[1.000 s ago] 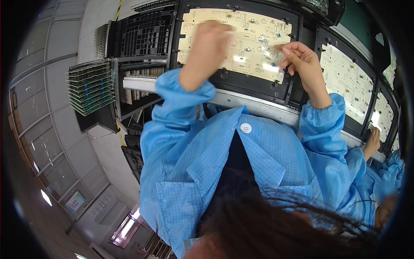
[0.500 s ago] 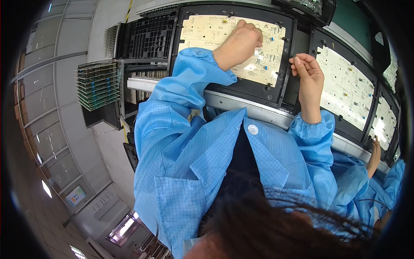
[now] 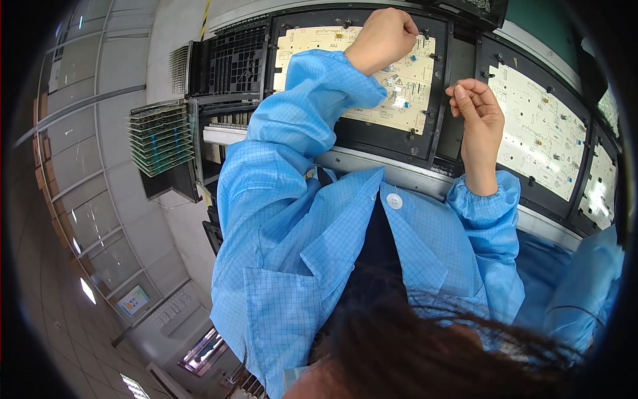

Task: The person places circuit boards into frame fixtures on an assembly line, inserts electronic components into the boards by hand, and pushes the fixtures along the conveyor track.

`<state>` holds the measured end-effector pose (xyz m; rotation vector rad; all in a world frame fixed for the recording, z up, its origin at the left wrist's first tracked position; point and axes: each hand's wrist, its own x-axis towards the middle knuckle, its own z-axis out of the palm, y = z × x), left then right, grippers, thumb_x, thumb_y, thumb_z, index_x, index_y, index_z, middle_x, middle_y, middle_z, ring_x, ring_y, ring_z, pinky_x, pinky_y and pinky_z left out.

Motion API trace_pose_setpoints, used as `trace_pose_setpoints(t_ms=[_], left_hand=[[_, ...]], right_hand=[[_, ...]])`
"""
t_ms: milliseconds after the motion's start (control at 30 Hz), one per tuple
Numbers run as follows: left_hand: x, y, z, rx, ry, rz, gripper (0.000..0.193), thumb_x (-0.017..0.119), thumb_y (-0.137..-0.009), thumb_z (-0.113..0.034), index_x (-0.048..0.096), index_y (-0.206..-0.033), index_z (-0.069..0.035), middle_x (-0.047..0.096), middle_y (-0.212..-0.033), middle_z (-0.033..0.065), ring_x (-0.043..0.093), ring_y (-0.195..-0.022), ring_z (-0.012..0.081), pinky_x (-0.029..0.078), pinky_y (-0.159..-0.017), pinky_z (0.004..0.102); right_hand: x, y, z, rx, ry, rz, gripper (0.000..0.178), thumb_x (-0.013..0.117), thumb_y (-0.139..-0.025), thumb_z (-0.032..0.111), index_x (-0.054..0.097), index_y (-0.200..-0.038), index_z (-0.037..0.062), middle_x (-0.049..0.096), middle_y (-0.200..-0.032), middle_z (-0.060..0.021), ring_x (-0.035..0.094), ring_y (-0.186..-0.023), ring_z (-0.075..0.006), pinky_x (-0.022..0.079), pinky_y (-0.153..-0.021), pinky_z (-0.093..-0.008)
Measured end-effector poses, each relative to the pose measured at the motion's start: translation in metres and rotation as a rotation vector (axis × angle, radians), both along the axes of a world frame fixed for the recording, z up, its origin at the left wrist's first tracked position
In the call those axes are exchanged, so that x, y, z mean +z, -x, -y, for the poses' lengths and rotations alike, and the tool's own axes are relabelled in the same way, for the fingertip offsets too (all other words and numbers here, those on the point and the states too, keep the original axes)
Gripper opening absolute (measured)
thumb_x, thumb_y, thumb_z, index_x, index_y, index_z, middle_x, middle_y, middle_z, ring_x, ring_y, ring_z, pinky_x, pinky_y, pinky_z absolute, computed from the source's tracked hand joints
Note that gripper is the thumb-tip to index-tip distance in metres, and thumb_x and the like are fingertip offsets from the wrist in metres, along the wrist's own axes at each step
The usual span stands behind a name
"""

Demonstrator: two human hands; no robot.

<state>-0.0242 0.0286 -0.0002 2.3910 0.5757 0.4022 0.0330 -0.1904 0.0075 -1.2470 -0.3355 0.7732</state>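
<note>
My left hand (image 3: 383,41) is above the far right part of a pale circuit board (image 3: 372,114) held in a black frame (image 3: 345,136). Its fingers are drawn together toward the board's far edge; whatever they pinch is too small to see. My right hand (image 3: 477,121) hovers over the gap between this board and a second pale board (image 3: 535,130) on the right. Its thumb and index finger meet in a pinch, and what lies between them cannot be made out. Small blue parts (image 3: 407,105) and black clips show on the first board.
Beyond the second board, another pale board (image 3: 600,186) sits in its own frame. On the left stands a rack of stacked green boards (image 3: 161,139), beside a black slotted rack (image 3: 232,63). A metal rail (image 3: 382,163) runs along the near side. Another person's blue sleeve (image 3: 585,279) is at right.
My left hand has moved away from me, toward the board's far edge, still pinched. My right hand stays nearly in place. The other person's hand at right has left the view.
</note>
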Motion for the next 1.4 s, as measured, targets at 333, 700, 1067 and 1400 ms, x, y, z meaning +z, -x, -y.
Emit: trace_pose_setpoints(t_ms=[333, 700, 1067, 1400], left_hand=[[0.02, -0.004, 0.007, 0.005, -0.176, -0.064, 0.015, 0.058, -0.077, -0.007, 0.068, -0.074, 0.005, 0.061, -0.069, 0.0274, 0.066, -0.068, 0.0399, 0.052, -0.062, 0.0423], [-0.03, -0.009, 0.002, -0.17, -0.274, 0.107, 0.011, 0.054, -0.079, -0.002, 0.058, -0.071, 0.004, 0.059, -0.074, 0.0276, 0.059, -0.077, 0.045, 0.046, -0.069, 0.0523], [0.012, 0.07, 0.024, -0.114, -0.177, -0.144, 0.021, 0.07, -0.076, -0.014, 0.066, -0.081, 0.006, 0.065, -0.075, 0.0258, 0.065, -0.078, 0.0403, 0.051, -0.077, 0.0468], [0.001, 0.072, 0.027, -0.085, -0.157, -0.036, 0.017, 0.069, -0.076, -0.01, 0.069, -0.087, 0.002, 0.067, -0.084, 0.0217, 0.065, -0.085, 0.0364, 0.051, -0.08, 0.0435]], right_hand=[[-0.001, 0.002, -0.004, 0.003, 0.02, 0.008, 0.014, 0.065, -0.093, 0.008, 0.065, -0.105, 0.0005, 0.069, -0.091, -0.0066, 0.057, -0.075, -0.0071, 0.045, -0.068, -0.0197], [-0.013, -0.005, -0.009, -0.054, 0.112, 0.138, 0.019, 0.07, -0.088, 0.005, 0.068, -0.104, -0.0038, 0.068, -0.089, -0.0047, 0.057, -0.074, -0.0078, 0.045, -0.069, -0.0188], [0.009, -0.051, -0.067, 0.215, 0.406, 0.41, 0.025, 0.069, -0.087, 0.012, 0.069, -0.106, -0.0032, 0.07, -0.092, -0.0046, 0.062, -0.075, -0.01, 0.05, -0.072, -0.0219], [0.011, -0.032, -0.109, -0.021, 0.611, 0.763, 0.015, 0.062, -0.069, -0.001, 0.062, -0.084, 0.0005, 0.065, -0.068, -0.0141, 0.066, -0.063, -0.0232, 0.05, -0.059, -0.034]])
